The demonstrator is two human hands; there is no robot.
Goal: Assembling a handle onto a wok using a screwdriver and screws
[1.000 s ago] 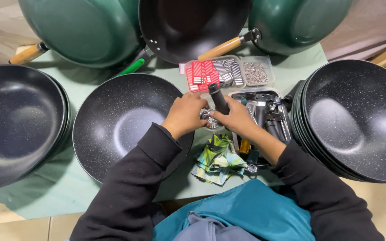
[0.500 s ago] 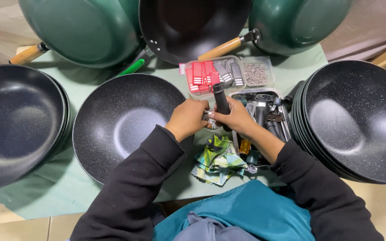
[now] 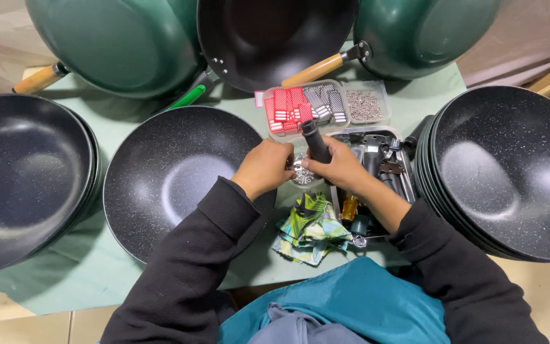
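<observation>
Head view, looking straight down at the bench. Right hand (image 3: 342,169) is gripping a black handle (image 3: 315,141), fingers wrapped tight around its lower end, upper end sticking out toward the far side of the table. Left hand (image 3: 263,167) is closing in from the other side, fingertips pinched on a small shiny metal part (image 3: 300,171) sitting right at the base of the handle; can't tell exactly what the part is, fingers are covering most of it. Both hands are meeting just above the near edge of a clear plastic tray (image 3: 307,106) with red and grey striped packets, and a second small tray of silver screws (image 3: 365,105) is sitting just beside it.

Directly under the left forearm a speckled black wok (image 3: 173,178) is lying open side up, no handle visible on it. Right of the hands a metal tool tray (image 3: 383,153) is holding dark fittings, with a yellow-handled screwdriver (image 3: 349,207) poking out at its near end. A crumpled green patterned cloth (image 3: 310,229) is lying below the hands, touching the tool tray.

A stack of speckled woks (image 3: 510,172) is sitting at far right, another stack (image 3: 20,178) at far left. Along the far edge, green-bodied woks (image 3: 116,44) with wooden handles (image 3: 316,69) are leaning. All of it is resting on a pale green table cover (image 3: 46,286).
</observation>
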